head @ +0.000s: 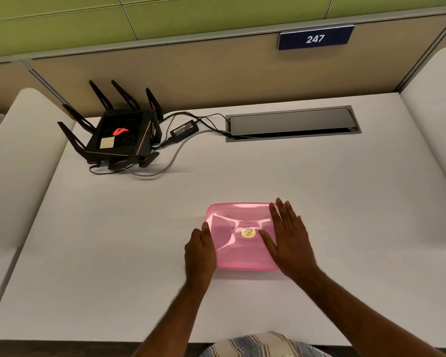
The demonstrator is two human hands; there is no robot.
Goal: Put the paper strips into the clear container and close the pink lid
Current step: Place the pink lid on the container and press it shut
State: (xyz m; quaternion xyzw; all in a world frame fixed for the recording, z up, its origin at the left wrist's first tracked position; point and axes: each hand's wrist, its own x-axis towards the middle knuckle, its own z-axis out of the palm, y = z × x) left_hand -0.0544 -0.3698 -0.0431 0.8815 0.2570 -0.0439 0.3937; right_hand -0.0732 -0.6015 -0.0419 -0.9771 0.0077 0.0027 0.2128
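A translucent pink lid [236,222] with a round gold sticker in its middle lies flat on top of the clear container, near the front of the white desk [345,202]. The container below is almost wholly hidden by the lid, and no paper strips are visible. My left hand [200,251] curls around the lid's left edge, thumb on the rim. My right hand [290,235] lies flat on the right part of the lid, fingers spread and palm down.
A black router [119,135] with several antennas stands at the back left, with a power brick [184,131] and cables trailing to a grey cable hatch [292,122]. A partition with a "247" sign [315,38] rises behind the desk.
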